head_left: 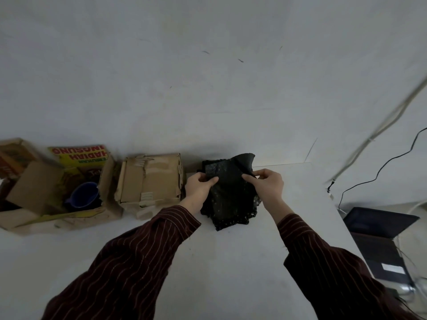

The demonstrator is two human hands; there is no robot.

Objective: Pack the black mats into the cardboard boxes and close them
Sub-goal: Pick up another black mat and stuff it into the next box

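Observation:
A pile of black speckled mats (pixel 231 197) lies on the white table, against the wall. My left hand (pixel 198 188) pinches the top mat at its left edge, thumb on top. My right hand (pixel 265 183) pinches the same mat at its right edge, and the mat's far corner curls upward. Left of the pile stands a worn cardboard box (pixel 150 181) with its flaps folded shut. Further left an open cardboard box (pixel 57 192) with a yellow printed lid holds a blue cup (pixel 84 195).
The white table (pixel 231 262) ends at its right edge near a dark laptop (pixel 379 229) on a lower surface. Cables (pixel 381 165) hang along the wall at the right. Another box (pixel 11 155) shows at the far left.

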